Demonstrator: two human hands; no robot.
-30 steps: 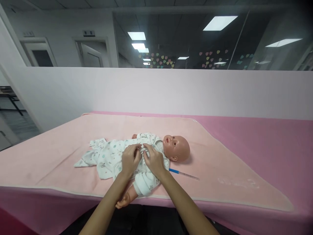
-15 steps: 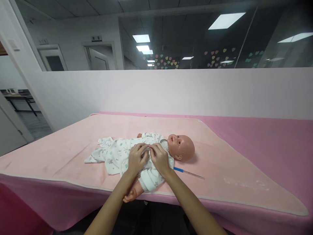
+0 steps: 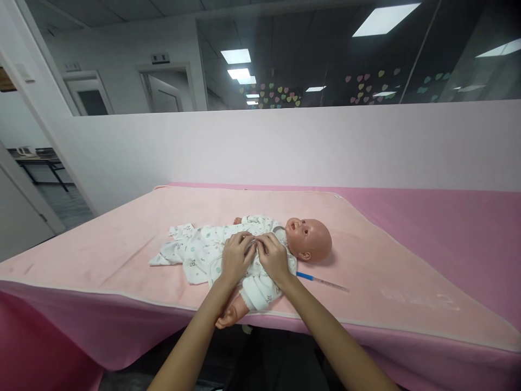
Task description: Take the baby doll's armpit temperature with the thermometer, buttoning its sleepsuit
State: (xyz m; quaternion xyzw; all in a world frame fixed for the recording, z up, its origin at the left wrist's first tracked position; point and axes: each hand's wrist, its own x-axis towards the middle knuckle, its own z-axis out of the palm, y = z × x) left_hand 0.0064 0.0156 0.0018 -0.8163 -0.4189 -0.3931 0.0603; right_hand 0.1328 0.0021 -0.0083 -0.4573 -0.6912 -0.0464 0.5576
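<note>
A baby doll [image 3: 316, 240] lies on its back, head to the right, dressed in a white patterned baby outfit [image 3: 197, 250]. Over its chest, my left hand [image 3: 236, 256] is closed, with its fingertips pinching the outfit's front. My right hand [image 3: 273, 258] pinches the same spot from the other side, and the fingertips of both hands nearly meet. The exact bit of cloth or fastening between them is hidden. The doll's near hand [image 3: 231, 316] sticks out below its sleeve, by my left forearm. Beside the doll's shoulder lies a thin clear stick with a blue end [image 3: 305, 276], resembling a thermometer.
Under the doll a peach mat [image 3: 122, 244] covers much of the pink table cover [image 3: 448, 228]. The table's front edge runs just below the doll's near hand. Behind stands a white wall [image 3: 305, 146] with a window above it. A door is at far left.
The view has shifted slightly, so the doll, mat and hands appear a little farther right and higher. Both hands stay pinched at the doll's chest, with only slight finger movement.
</note>
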